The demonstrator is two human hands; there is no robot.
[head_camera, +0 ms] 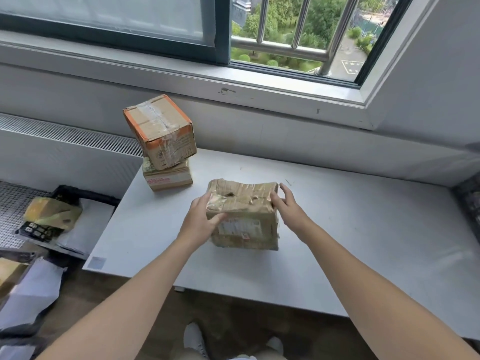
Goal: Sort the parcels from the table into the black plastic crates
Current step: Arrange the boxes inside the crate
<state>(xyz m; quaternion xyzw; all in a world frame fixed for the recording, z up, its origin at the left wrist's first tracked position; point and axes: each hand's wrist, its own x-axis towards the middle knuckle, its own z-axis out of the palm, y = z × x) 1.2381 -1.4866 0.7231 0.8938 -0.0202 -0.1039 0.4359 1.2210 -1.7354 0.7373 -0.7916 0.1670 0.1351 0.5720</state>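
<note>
A worn, tape-wrapped cardboard parcel (244, 224) with a white label sits in the middle of the white table (350, 229). My left hand (200, 222) grips its left front corner, thumb across the front face and fingers on the left side. My right hand (288, 206) is at the parcel's upper right edge with fingers spread and straight. At the table's back left corner an orange-edged box (158, 128) is stacked tilted on a smaller box with red print (168, 178). A black crate (85, 194) on the floor to the left holds a yellow-green taped parcel (52, 213).
White mailer bags (33, 287) lie in another container at the lower left. A dark crate edge (467, 201) shows at the far right of the table. A radiator (65, 136) and the window sill (233, 81) run behind the table.
</note>
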